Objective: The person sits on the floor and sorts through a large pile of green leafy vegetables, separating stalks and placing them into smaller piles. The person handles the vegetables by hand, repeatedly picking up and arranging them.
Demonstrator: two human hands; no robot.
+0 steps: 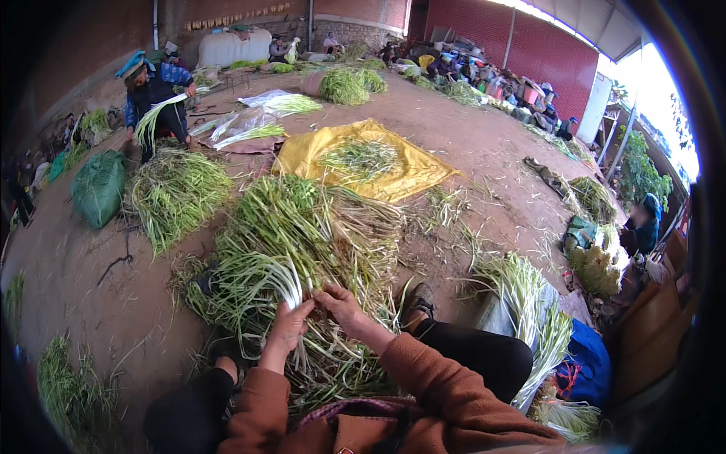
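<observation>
Cleaned white-and-green stalks, which look like green garlic or scallions [290, 285], are gripped in my left hand [288, 328], their leaves drooping to the left. Close beside it, the fingers of my right hand [343, 309] pinch the lower end of a thin stalk [307, 277]; part of that end is hidden by the fingers. Both hands are above a large heap of uncleaned stalks [278, 221] between my feet. Dry brownish stalks [368, 227] make up the heap's right side.
Ahead, a yellow sheet [420, 170] carries trimmings. White-stemmed stalks [522, 306] lie by my right knee, near a blue bag [587, 360]. At left are a green sack [98, 190], another heap [176, 193] and a person [156, 102] holding stalks. Another person [646, 221] sits at right.
</observation>
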